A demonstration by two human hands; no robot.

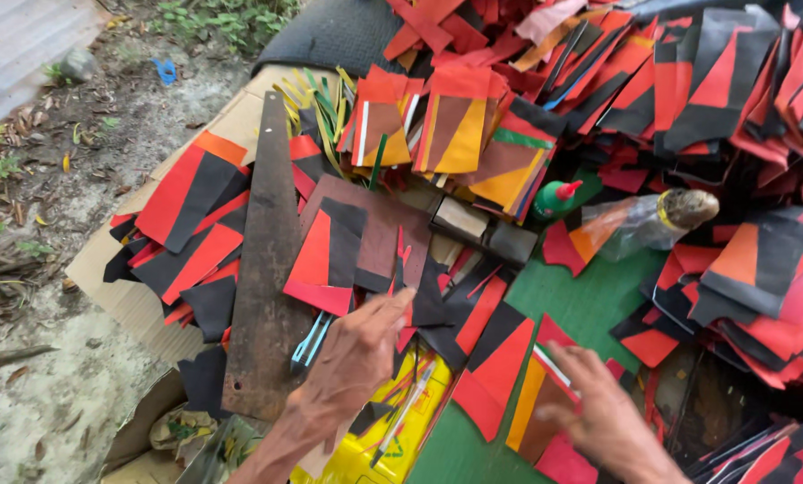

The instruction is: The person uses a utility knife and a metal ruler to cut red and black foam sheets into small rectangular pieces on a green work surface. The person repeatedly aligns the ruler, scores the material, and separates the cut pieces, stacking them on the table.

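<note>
Centrally, the left hand is seen with fingers stretched out and apart, the fingertips laid on a red-and-black cut piece at twelve o'clock from the palm; nothing is clamped. Just at nine o'clock of this hand a pair of blue-handled scissors rests on a long rusty metal blade, which runs toward twelve o'clock across the counter. At six o'clock of the hand a yellow packet lies partly covered.

At four o'clock, the right hand is held with fingers loosely curled and apart over an orange, brown and red piece, a thin white strip lying at its fingertips; whether the strip is pinched cannot be told. Further out, at one o'clock, a green glue bottle with a red tip and a clear plastic bottle lie on their sides. Stacks of red-and-black pieces are heaped beyond, from twelve to three o'clock.

As a judgement, the piece under the left fingertips could be dragged out of line with its neighbours if it is pulled flat, since the pieces overlap loosely. The scissors could be knocked off the blade by the wrist. Glue might also be smeared on nearby pieces, the bottle lying tipped among them.
</note>
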